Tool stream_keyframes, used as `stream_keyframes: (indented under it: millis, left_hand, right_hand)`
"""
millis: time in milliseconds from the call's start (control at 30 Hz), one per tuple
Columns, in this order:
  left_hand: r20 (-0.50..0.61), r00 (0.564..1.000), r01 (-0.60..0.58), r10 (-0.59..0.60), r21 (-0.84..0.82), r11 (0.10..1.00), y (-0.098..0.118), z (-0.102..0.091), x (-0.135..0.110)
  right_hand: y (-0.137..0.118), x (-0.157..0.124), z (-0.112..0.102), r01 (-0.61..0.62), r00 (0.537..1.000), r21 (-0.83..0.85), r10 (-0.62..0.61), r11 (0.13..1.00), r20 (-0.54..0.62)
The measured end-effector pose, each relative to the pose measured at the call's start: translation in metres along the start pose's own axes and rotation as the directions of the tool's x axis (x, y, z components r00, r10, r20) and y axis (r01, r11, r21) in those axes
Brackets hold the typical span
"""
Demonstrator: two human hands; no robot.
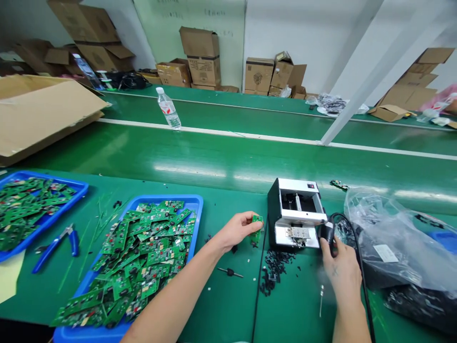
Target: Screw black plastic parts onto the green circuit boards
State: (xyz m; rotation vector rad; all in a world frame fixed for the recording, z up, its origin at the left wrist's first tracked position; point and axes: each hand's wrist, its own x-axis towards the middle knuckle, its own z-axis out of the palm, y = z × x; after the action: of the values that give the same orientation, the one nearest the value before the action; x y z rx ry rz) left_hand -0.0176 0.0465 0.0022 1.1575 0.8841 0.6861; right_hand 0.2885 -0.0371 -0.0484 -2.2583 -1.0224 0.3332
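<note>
1. Circuit board (256, 233): small, green, held up at 9 o'clock of the machine (303, 216) (clock centre; 12 = far side), just beside its left wall, apart from it.
2. Left hand (237, 230): pinches the board between thumb and fingers, board's long edge jutting past the fingertips.
3. Right hand (341, 264): wrapped round a black cylindrical piece (327, 232) at the machine's near right corner, 4 o'clock. Whether the piece joins the machine: can't tell.
4. Room, left: wide stretch of green mat (221, 309) from tray edge to machine. Small two-ended tool (230, 272) lies there, 8 o'clock. Thin black cord (257, 295) runs past the board toward 7.
5. Room, near side: black bits (274, 267) heaped at 7 o'clock, by the machine's front edge; thin metal rod (321, 300) between 5 and 6.
6. Room, right: tight. Thick black cable (362, 276) skirts the right hand; clear plastic bag (403, 257) bulges between 3 and 4.
7. Blue tray (198, 212): between 8 and 9, boards piled over its near left rim.
8. Far side: green belt (214, 152) at 12; loose board (339, 185) at 2.
</note>
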Motion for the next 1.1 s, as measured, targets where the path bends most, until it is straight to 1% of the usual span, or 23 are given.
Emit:
stream_keyframes:
  millis: [100,167,200,233,300,367,400,467,500,533,567,667,733,800,867,933,1033,1100]
  left_hand:
    - [0.059,0.998,-0.025,0.023,0.029,0.999,0.001,0.003,-0.003]
    - [0.111,0.994,-0.004,0.001,0.024,1.0,0.001,0.006,-0.004]
    - [0.131,0.991,0.009,-0.012,0.024,1.0,0.0,0.008,-0.005]
    - [0.142,0.99,0.021,-0.025,0.028,0.999,-0.001,0.009,-0.005]
    - [0.144,0.988,0.041,-0.047,0.047,0.998,-0.004,0.011,-0.005]
    - [0.145,0.986,0.077,-0.085,0.058,0.995,-0.007,0.013,-0.005]
    - [0.154,0.982,0.101,-0.108,0.056,0.993,-0.008,0.014,-0.005]
    - [0.179,0.972,0.146,-0.153,0.053,0.988,-0.009,0.014,-0.006]
    - [0.193,0.967,0.159,-0.166,0.054,0.986,-0.01,0.014,-0.006]
    - [0.205,0.964,0.162,-0.171,0.059,0.985,-0.011,0.014,-0.006]
    - [0.214,0.962,0.156,-0.167,0.065,0.986,-0.011,0.014,-0.006]
    - [0.23,0.962,0.128,-0.15,0.108,0.986,-0.012,0.012,-0.007]
    - [0.246,0.954,0.131,-0.171,0.172,0.976,-0.009,0.011,-0.008]
    - [0.281,0.939,0.129,-0.196,0.24,0.962,-0.005,0.01,-0.01]
    - [0.323,0.928,0.098,-0.186,0.27,0.958,-0.001,0.011,-0.012]
    - [0.363,0.919,0.058,-0.153,0.258,0.964,0.003,0.013,-0.015]
    - [0.408,0.906,0.024,-0.117,0.225,0.974,0.004,0.02,-0.017]
    - [0.429,0.897,0.011,-0.105,0.217,0.976,0.002,0.025,-0.018]
  right_hand:
    - [-0.003,-0.018,-0.004,0.162,0.983,-0.06,-0.167,0.985,-0.077]
    - [-0.006,-0.034,-0.007,0.312,0.946,-0.044,-0.314,0.949,-0.083]
    - [-0.007,-0.043,-0.009,0.401,0.915,-0.02,-0.401,0.916,-0.046]
    - [-0.009,-0.05,-0.01,0.495,0.869,0.015,-0.495,0.869,0.017]
    - [-0.014,-0.063,-0.012,0.645,0.743,0.1,-0.653,0.757,0.148]
    - [-0.018,-0.071,-0.011,0.742,0.613,0.152,-0.753,0.653,0.238]
    - [-0.02,-0.074,-0.009,0.778,0.556,0.159,-0.784,0.607,0.275]
    - [-0.022,-0.076,-0.002,0.826,0.467,0.157,-0.814,0.541,0.346]
    - [-0.022,-0.077,0.002,0.84,0.435,0.157,-0.818,0.519,0.376]
    - [-0.022,-0.077,0.006,0.845,0.421,0.158,-0.817,0.511,0.394]
    - [-0.022,-0.078,0.01,0.841,0.424,0.161,-0.814,0.517,0.398]
    - [-0.02,-0.08,0.018,0.812,0.456,0.181,-0.796,0.555,0.398]
    - [-0.018,-0.082,0.02,0.777,0.489,0.206,-0.777,0.594,0.395]
    - [-0.017,-0.082,0.021,0.726,0.533,0.245,-0.751,0.643,0.39]
    - [-0.017,-0.082,0.02,0.654,0.587,0.295,-0.713,0.696,0.382]
    - [-0.018,-0.082,0.018,0.558,0.657,0.348,-0.657,0.753,0.37]
    - [-0.021,-0.085,0.015,0.361,0.78,0.421,-0.517,0.832,0.352]
    - [-0.025,-0.089,0.014,0.209,0.847,0.47,-0.399,0.857,0.351]
